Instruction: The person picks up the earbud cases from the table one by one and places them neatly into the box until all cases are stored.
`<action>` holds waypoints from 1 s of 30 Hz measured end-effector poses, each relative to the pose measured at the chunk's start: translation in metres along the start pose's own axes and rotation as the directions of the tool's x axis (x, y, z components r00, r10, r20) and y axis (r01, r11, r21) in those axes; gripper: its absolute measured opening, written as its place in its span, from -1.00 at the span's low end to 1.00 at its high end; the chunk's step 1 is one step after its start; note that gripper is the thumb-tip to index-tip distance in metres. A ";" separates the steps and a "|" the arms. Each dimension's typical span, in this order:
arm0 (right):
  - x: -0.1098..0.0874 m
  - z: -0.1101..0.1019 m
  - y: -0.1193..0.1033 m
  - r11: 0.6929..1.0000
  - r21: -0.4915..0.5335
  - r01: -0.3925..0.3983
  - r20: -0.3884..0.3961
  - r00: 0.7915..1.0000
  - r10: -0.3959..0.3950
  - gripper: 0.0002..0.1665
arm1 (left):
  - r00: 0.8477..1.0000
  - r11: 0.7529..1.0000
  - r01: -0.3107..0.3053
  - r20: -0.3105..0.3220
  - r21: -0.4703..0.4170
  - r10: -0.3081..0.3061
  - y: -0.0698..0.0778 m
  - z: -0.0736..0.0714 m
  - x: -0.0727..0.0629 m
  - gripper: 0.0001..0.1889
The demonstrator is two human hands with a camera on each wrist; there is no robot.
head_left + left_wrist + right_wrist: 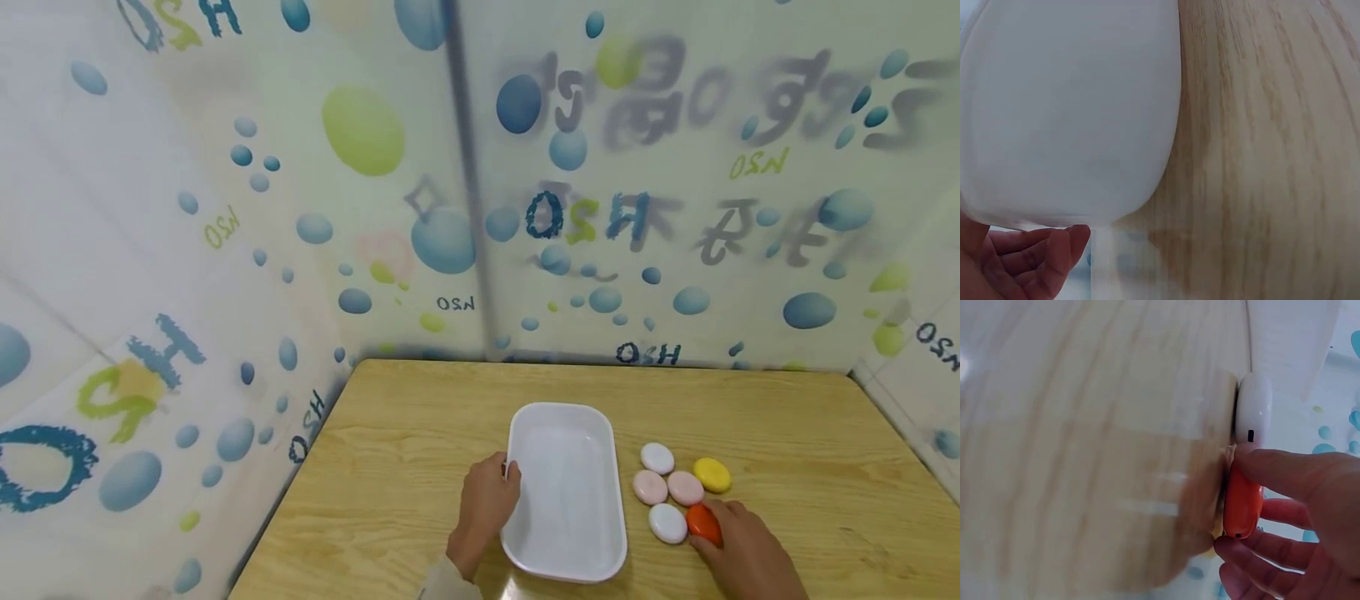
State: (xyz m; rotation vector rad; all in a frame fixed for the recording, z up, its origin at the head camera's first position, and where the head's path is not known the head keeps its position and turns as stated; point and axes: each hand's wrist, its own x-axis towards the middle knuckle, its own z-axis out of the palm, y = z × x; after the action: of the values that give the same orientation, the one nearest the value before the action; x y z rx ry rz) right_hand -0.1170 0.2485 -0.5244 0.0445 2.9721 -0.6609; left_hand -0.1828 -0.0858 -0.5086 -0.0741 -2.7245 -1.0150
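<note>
A white rectangular tray with rounded corners lies on the wooden table. My left hand holds its left rim, thumb over the edge; in the left wrist view the curled fingers sit beneath the tray's side. To the right, my right hand pinches an orange-red, pebble-shaped disc between thumb and fingers. The right wrist view shows that red disc with a small dark slot in its edge, close to the table. Just beside it lies a white disc.
Two pink discs, another white disc and a yellow disc cluster between the tray and my right hand. Behind the table hangs a pale wall sheet printed with blue and green bubbles; another runs along the left.
</note>
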 end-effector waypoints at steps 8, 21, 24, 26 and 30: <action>-0.003 -0.010 -0.011 1.000 0.016 0.002 -0.062 0.998 -0.001 -0.27 | 1.000 1.000 -0.009 -0.018 0.024 0.010 0.001 0.001 0.001 -0.81; 0.011 -0.023 -0.060 0.992 0.059 0.109 -0.164 0.982 -0.098 -0.37 | 1.000 1.000 0.007 -0.030 0.027 -0.006 0.001 0.003 -0.001 -0.78; 0.015 -0.023 -0.073 0.990 0.068 0.126 -0.168 0.979 -0.113 -0.36 | 0.999 0.999 0.003 -0.037 0.033 -0.002 0.001 0.004 -0.002 -0.77; 0.016 -0.021 -0.081 0.988 0.063 0.138 -0.182 0.975 -0.125 -0.36 | 0.999 0.999 0.003 -0.037 0.035 -0.002 0.000 0.004 -0.001 -0.77; 0.019 -0.017 -0.096 0.986 0.058 0.156 -0.200 0.969 -0.142 -0.40 | 0.999 0.999 -0.002 -0.041 0.044 0.004 0.001 0.005 -0.002 -0.75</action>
State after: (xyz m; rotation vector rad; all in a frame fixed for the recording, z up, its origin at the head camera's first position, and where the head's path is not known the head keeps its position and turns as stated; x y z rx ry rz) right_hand -0.1422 0.1691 -0.4708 -0.1173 3.1620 -0.8290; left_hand -0.1819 -0.0822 -0.5121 -0.0496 -2.7073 -0.9450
